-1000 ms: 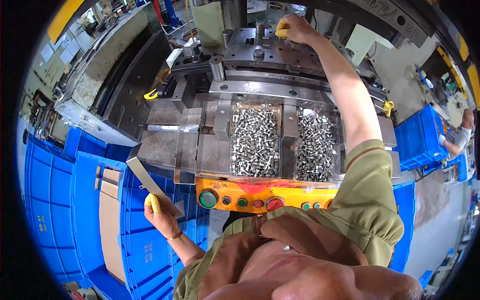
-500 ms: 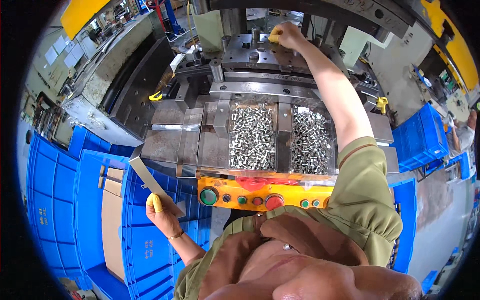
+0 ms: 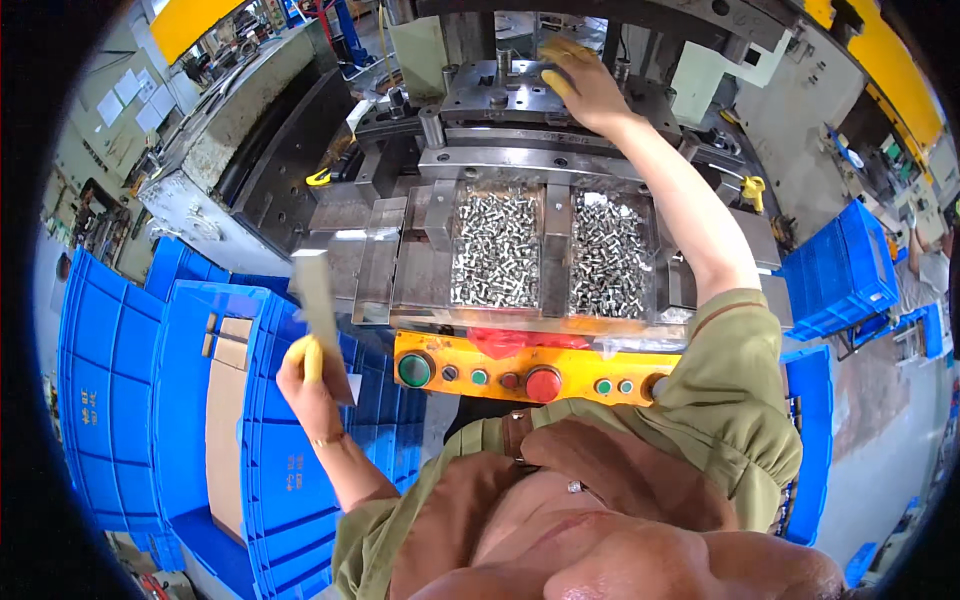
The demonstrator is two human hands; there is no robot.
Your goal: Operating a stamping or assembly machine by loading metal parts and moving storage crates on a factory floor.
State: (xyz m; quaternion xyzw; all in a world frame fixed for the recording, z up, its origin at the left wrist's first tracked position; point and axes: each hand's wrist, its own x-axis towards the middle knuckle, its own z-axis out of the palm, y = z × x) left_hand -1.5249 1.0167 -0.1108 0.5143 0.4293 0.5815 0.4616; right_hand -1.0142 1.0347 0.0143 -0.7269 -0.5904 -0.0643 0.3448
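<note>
My left hand (image 3: 312, 385), a yellow cot on its thumb, grips a flat bent sheet-metal strip (image 3: 318, 290). The strip stands up and is slightly blurred, left of the press bed. My right hand (image 3: 592, 92) reaches over the steel die (image 3: 525, 100) at the far middle. Its yellow-covered fingers are stretched apart and smeared by motion, and nothing shows in them. Upright posts (image 3: 503, 65) rise from the die near that hand. Closer to me sit a left bin of small metal bolts (image 3: 495, 250) and a right bin of bolts (image 3: 610, 258).
A yellow control panel (image 3: 470, 372) with green and red buttons runs along the bed's front. Blue crates (image 3: 275, 450) stand at left, one with cardboard inside; another blue crate (image 3: 840, 265) stands at right. The press's upper part (image 3: 680, 15) hangs above the die.
My right hand has opened from a closed pinch at the die and shifted slightly right and nearer. My left hand has lifted the metal strip and swung it more upright.
</note>
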